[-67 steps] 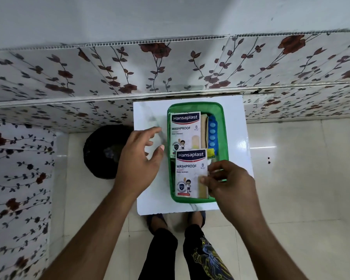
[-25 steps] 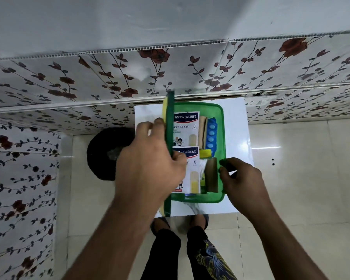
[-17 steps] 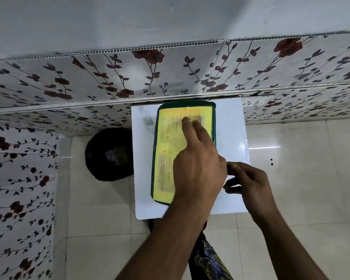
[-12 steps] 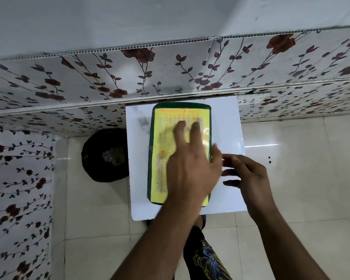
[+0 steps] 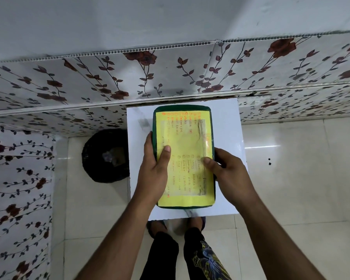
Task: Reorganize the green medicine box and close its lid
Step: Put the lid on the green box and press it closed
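Observation:
The green medicine box [image 5: 183, 109] lies on a small white table [image 5: 228, 126] with its dark green lid down. A yellow sheet with orange handwriting [image 5: 185, 142] covers the lid's top. My left hand [image 5: 155, 170] grips the box's left edge, thumb pressed on the lid. On the opposite edge my right hand [image 5: 228, 174] does the same, its thumb on the yellow sheet. The box's contents are hidden under the lid.
A black round bin [image 5: 105, 155] stands on the tiled floor left of the table. A floral-patterned wall [image 5: 170, 77] runs right behind the table. My feet [image 5: 176, 225] show under the table's near edge.
The lid, held on edge by my left hand a second ago, now lies flat on the box. My left hand slid from the lid's top to its left edge; my right hand moved onto the right edge.

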{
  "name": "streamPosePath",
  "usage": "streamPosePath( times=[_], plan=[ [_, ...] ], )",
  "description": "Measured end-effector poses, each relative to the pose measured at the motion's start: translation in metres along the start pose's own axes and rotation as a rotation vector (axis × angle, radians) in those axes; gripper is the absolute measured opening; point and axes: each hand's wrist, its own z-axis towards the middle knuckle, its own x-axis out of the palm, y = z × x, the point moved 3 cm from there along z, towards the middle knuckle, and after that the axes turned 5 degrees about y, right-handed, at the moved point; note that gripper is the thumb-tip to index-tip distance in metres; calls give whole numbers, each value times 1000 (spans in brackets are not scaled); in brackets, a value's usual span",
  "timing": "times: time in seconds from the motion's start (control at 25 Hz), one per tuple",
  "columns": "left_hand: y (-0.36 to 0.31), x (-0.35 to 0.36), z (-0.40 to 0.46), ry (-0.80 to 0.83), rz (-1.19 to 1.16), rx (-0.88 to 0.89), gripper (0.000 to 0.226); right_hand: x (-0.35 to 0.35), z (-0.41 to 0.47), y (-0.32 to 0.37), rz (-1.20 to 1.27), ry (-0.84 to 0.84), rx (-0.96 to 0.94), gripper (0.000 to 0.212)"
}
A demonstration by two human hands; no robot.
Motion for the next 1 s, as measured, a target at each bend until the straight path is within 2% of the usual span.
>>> streamPosePath(
  times=[0.08, 0.16, 0.2, 0.28, 0.36, 0.6, 1.0],
  plan=[
    [-7, -7, 8, -56, -32, 3, 47, -1, 6, 9, -13, -38, 7, 25],
    [-22, -17, 35, -120, -41, 9, 51, -1, 26, 26, 46, -128, -30, 49],
    [-31, -20, 50, -102, -42, -1, 48, -1, 41, 38, 96, -163, -55, 50],
    [-47, -17, 73, -18, -6, -12, 35, 5, 68, 59, 139, -178, -68, 41],
    [-48, -10, 82, -3, 2, 2, 28, 13, 83, 65, 109, -205, -78, 39],
    [-36, -11, 90, -51, -127, 23, 54, 18, 85, 62, 224, -286, -59, 37],
    [-38, -8, 92, -91, -116, 8, 49, 15, 86, 67, 225, -313, -37, 40]
  ],
)
